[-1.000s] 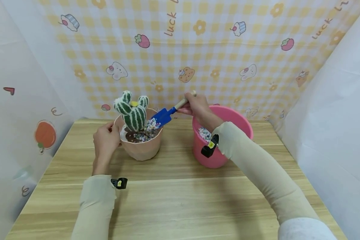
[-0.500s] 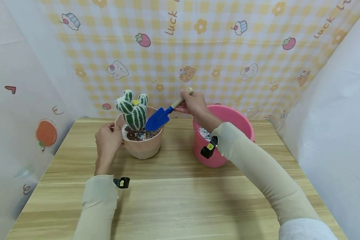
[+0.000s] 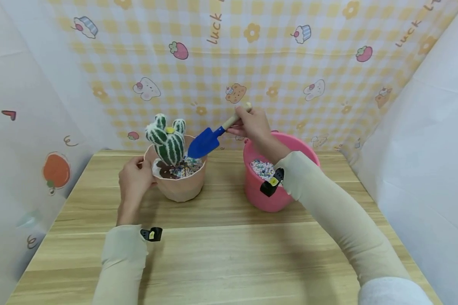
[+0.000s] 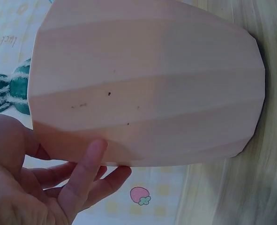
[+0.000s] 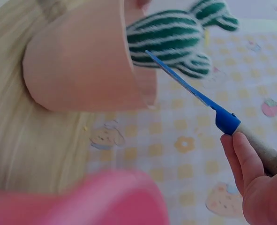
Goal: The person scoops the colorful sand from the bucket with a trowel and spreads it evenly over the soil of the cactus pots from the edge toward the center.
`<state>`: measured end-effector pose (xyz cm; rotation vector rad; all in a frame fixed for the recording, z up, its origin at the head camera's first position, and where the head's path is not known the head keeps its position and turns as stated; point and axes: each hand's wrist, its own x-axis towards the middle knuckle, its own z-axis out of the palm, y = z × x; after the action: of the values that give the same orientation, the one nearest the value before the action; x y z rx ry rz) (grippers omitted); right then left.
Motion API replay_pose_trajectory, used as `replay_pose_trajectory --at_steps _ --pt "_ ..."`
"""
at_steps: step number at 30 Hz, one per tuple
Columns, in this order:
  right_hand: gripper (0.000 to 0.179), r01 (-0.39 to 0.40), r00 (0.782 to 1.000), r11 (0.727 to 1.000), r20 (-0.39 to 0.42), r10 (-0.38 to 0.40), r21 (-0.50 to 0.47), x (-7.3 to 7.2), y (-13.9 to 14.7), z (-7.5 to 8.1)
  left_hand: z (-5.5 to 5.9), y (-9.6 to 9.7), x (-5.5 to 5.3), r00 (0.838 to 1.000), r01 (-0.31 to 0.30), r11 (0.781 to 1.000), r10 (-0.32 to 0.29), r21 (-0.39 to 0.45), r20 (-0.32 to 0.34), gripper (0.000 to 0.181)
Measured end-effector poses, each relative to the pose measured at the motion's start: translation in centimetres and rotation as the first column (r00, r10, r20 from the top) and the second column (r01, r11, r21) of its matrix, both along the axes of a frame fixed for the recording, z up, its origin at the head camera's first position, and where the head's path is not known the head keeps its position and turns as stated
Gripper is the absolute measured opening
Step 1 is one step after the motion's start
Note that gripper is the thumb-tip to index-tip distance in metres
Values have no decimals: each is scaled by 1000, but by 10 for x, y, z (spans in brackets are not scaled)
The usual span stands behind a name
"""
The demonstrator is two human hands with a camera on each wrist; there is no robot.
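Note:
With its thumb and fingers at the rim, my left hand holds the left side of a peach flowerpot. A knitted-looking green cactus with white stripes stands in the pot, among brown soil and multicoloured pebbles. My right hand grips the wooden handle of a blue garden trowel. The trowel's blade slants down over the pot's right side, and no pebbles show on it. In the right wrist view the blade appears nearly edge-on, in front of the cactus.
A pink bucket stands right of the pot, below my right forearm, with more pebbles inside. Both stand on a wood-grain table. A yellow checked cloth hangs behind, and white sheets flank the sides.
The pebbles on the trowel have slid off into the pot. The trowel's blade dipped over the pot, then lifted slightly to the right. My left hand stays on the rim.

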<state>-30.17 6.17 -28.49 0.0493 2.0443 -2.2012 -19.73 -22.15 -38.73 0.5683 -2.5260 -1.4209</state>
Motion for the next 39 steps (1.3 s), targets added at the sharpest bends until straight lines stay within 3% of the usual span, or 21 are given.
replay_pose_trajectory --at_steps 4,6,9,11,15,18,21,23,24,25,26,27,28,31,32,33,35,37,39 --pt "28 39 999 997 11 -38 -67 -3 24 12 0 0 3 999 -26 996 22 -82 -45 48" --pt "26 50 999 993 7 -49 -107 -4 40 18 2 4 6 993 -67 988 53 -142 -104 46" --pt "24 74 997 985 -4 -75 -153 -5 65 24 6 14 11 960 -171 965 118 -198 -252 41" --pt "24 93 995 983 -16 -96 -160 -5 82 27 10 24 13 914 -228 954 141 -194 -381 36" --pt "27 139 989 980 -32 -145 -144 -5 111 30 19 48 17 782 -269 947 108 -175 -614 28" --pt "30 167 985 980 -36 -171 -107 -4 130 29 24 68 18 682 -231 952 12 -200 -732 25" --pt "32 182 982 982 -48 -185 -55 -4 147 28 27 89 19 590 -160 956 -108 -247 -800 24" --pt "33 185 981 983 -61 -185 -3 -4 156 26 28 104 20 546 -96 953 -192 -289 -815 22" --pt "33 184 981 983 -67 -182 21 -4 160 25 28 111 20 537 -59 947 -236 -315 -810 22" --pt "32 182 981 982 -71 -178 50 -4 164 24 29 118 21 539 -9 943 -277 -334 -796 21" --pt "31 179 982 981 -73 -174 77 -4 167 23 29 124 22 552 50 937 -314 -345 -772 21" --pt "30 177 983 979 -77 -169 105 -5 170 22 29 131 22 576 117 930 -349 -348 -740 22" --pt "29 172 984 975 -80 -162 138 -5 173 21 29 138 22 608 189 923 -377 -334 -699 23" --pt "28 152 987 966 -89 -136 211 -7 178 17 27 157 20 744 377 900 -434 -217 -508 31" --pt "28 141 988 961 -92 -122 237 -8 179 15 25 163 19 783 420 892 -448 -165 -430 34" --pt "28 128 990 955 -93 -107 266 -9 180 14 23 168 16 812 453 884 -462 -112 -357 38" --pt "29 104 992 937 -98 -76 333 -11 181 10 18 178 11 846 492 870 -483 -21 -225 45" --pt "32 86 994 908 -99 -50 409 -12 180 6 12 187 4 854 510 858 -498 54 -152 50" --pt "36 78 994 870 -105 -30 487 -13 178 0 7 194 0 857 513 851 -500 112 -127 53"
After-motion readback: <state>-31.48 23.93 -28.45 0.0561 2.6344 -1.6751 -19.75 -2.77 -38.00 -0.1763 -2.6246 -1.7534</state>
